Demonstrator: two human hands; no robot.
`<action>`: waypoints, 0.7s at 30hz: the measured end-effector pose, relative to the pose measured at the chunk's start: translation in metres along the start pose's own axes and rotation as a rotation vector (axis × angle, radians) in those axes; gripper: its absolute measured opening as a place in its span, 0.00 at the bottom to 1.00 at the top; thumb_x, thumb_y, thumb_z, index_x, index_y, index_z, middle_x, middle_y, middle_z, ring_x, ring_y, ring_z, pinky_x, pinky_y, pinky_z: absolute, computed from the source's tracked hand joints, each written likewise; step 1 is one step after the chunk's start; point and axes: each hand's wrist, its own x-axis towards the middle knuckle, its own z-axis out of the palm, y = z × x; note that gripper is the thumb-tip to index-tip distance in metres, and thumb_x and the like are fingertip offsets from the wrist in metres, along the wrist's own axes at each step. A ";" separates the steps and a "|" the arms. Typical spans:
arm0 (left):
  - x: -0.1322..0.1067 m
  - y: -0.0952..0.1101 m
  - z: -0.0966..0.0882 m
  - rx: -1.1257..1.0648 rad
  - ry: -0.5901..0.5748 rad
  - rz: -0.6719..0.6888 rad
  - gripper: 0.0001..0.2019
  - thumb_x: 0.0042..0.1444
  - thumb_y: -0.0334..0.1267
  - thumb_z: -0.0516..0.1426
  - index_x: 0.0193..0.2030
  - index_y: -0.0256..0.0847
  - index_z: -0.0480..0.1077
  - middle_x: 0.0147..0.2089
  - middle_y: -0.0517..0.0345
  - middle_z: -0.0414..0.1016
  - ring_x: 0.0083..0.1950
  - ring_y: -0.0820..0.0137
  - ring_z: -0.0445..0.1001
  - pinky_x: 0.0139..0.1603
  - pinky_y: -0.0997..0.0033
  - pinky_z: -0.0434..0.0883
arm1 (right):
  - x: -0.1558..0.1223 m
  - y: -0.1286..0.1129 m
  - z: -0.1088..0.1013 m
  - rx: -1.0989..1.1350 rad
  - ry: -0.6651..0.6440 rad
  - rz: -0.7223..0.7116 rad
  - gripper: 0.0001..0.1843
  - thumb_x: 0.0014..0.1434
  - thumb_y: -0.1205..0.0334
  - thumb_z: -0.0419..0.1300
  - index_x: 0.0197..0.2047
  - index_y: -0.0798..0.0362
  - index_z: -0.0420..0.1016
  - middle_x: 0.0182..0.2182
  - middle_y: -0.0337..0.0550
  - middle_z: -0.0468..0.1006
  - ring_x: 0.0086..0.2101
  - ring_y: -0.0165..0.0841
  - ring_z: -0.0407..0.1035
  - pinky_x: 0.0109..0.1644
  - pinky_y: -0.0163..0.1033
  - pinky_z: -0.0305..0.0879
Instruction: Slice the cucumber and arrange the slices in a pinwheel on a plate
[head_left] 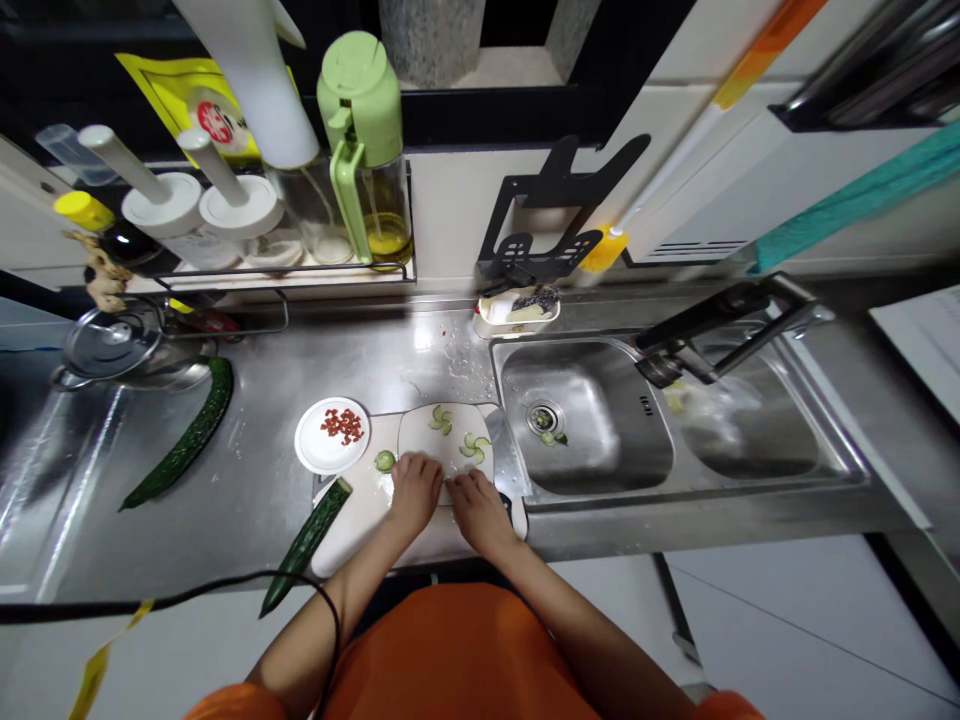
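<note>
Over the near part of a white plate, my left hand has its fingers curled down, and what they hold, if anything, is hidden. Beside it, my right hand pinches at a small pale green bit that looks like a cucumber slice. Two fans of cucumber slices lie farther back on the plate. The plate rests on a white cutting board. A cucumber end sits left of my left hand, and a cut cucumber lies across the board's left edge. Right of the plate is a cleaver.
A small white dish holds chopped red pieces. A whole cucumber lies far left, near a lidded pot. To the right is a double sink with a black faucet. A seasoning rack hangs behind.
</note>
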 end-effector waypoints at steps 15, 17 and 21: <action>-0.001 -0.001 0.003 0.005 0.003 0.005 0.08 0.60 0.37 0.52 0.39 0.41 0.71 0.43 0.50 0.69 0.49 0.60 0.61 0.46 0.59 0.57 | -0.002 -0.007 0.001 -0.023 -0.014 0.038 0.18 0.60 0.69 0.55 0.54 0.56 0.68 0.42 0.50 0.71 0.47 0.43 0.58 0.47 0.45 0.59; -0.001 -0.001 0.004 0.005 0.004 0.004 0.07 0.60 0.37 0.52 0.39 0.41 0.71 0.43 0.50 0.69 0.49 0.60 0.61 0.46 0.59 0.57 | -0.003 -0.007 0.001 -0.034 -0.014 0.032 0.19 0.61 0.68 0.55 0.56 0.55 0.67 0.42 0.50 0.71 0.47 0.43 0.58 0.46 0.46 0.59; -0.001 -0.001 0.004 0.002 -0.010 -0.011 0.08 0.60 0.38 0.52 0.39 0.42 0.71 0.44 0.50 0.69 0.49 0.59 0.61 0.47 0.58 0.56 | -0.002 -0.009 0.002 -0.056 -0.019 0.030 0.19 0.60 0.69 0.55 0.55 0.55 0.68 0.42 0.51 0.71 0.47 0.43 0.58 0.46 0.46 0.59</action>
